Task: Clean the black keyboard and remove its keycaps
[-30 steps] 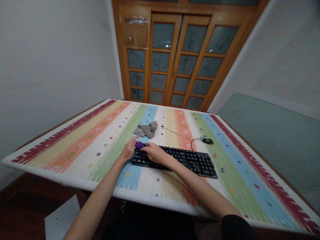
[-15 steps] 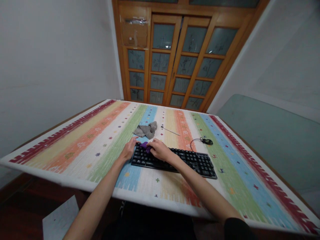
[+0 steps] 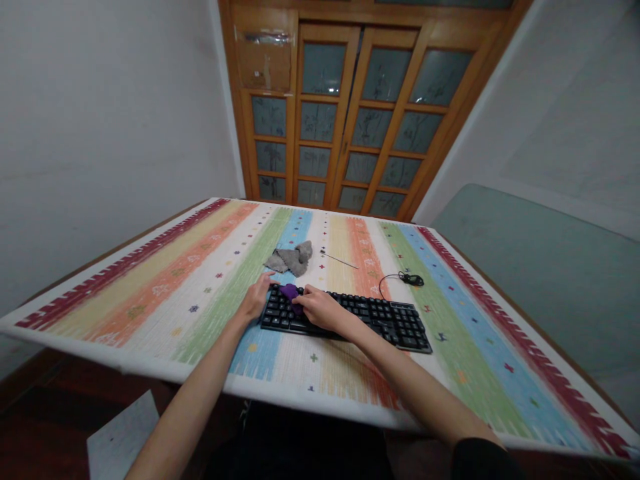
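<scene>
A black keyboard (image 3: pixel 405 325) lies near the table's front edge, slightly askew. At its left end my left hand (image 3: pixel 255 298) grips the far corner, fingers reaching along the back edge. My right hand (image 3: pixel 319 307) is closed on a purple cloth (image 3: pixel 289 291) and presses it against the keys on the left side. Part of the cloth shows beyond the fingertips, and the hand hides the keys beneath it. Just behind the keyboard's left end lies a crumpled grey cloth (image 3: pixel 290 260), with no hand touching it.
Behind the keyboard a thin dark stick (image 3: pixel 341 260) rests on the striped tablecloth (image 3: pixel 165 293). The bundled keyboard cable (image 3: pixel 413 280) sits at the back right. Walls flank the table, and wooden doors with glass panes (image 3: pixel 360 127) stand beyond it.
My right hand has shifted slightly toward me and right on the keys, and more of the purple cloth shows. My left hand stays at the keyboard's corner. The view tilts a little.
</scene>
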The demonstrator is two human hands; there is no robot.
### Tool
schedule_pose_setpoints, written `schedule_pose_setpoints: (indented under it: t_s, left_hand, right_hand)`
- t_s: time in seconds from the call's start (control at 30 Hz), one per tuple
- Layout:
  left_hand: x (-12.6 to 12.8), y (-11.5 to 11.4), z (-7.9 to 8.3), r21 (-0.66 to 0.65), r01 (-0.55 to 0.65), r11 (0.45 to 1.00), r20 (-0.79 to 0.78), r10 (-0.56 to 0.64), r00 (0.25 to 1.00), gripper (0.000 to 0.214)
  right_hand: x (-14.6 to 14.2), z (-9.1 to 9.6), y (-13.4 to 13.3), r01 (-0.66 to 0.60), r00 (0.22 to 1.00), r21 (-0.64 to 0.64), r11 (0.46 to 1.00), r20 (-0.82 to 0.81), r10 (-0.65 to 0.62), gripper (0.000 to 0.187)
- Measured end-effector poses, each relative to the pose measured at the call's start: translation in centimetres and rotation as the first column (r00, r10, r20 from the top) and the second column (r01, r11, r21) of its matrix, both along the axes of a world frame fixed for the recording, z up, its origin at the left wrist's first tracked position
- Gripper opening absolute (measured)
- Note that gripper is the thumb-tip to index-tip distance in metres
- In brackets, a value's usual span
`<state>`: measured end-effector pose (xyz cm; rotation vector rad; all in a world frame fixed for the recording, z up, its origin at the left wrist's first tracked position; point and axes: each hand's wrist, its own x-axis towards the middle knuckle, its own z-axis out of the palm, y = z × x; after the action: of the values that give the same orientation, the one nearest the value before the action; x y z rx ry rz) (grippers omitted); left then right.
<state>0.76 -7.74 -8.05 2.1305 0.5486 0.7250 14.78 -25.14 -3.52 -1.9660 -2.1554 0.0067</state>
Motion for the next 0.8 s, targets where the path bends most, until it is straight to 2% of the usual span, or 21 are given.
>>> schedule_pose_setpoints:
  t_s: [0.2,0.3,0.4,0.5,0.8]
  left_hand:
    - [0.0,0.0,0.0,0.0,0.003,1.0,-0.004,-0.003,1.0,0.059]
    - [-0.1,-0.1,0.1,-0.007,0.005,1.0,-0.002,-0.005,1.0,0.06]
    - [-0.1,-0.1,0.1,-0.012,0.006,1.0,0.0,-0.006,1.0,0.06]
    - [0.0,-0.1,0.1,-0.006,0.009,1.0,0.004,-0.009,1.0,0.06]
    - [0.0,0.1,-0.3,-0.008,0.004,1.0,0.001,-0.004,1.0,0.059]
  right_hand:
    - [0.3,0.5,0.7,0.092,0.993,-0.026,0.995,-0.068,-0.093,0.033]
    - [-0.1,0.8,1.3,0.153,0.983,0.046,0.987,-0.112,-0.147,0.033]
    - [-0.6,0.6,1.2,0.086,0.987,0.114,0.99,-0.148,-0.069,0.04]
    - [-0.6,-0.1,0.4,-0.006,0.992,0.065,0.998,-0.128,0.014,0.041]
    - [0.6,-0.4,-0.9,0.063,0.994,0.003,0.998,-0.092,-0.062,0.035]
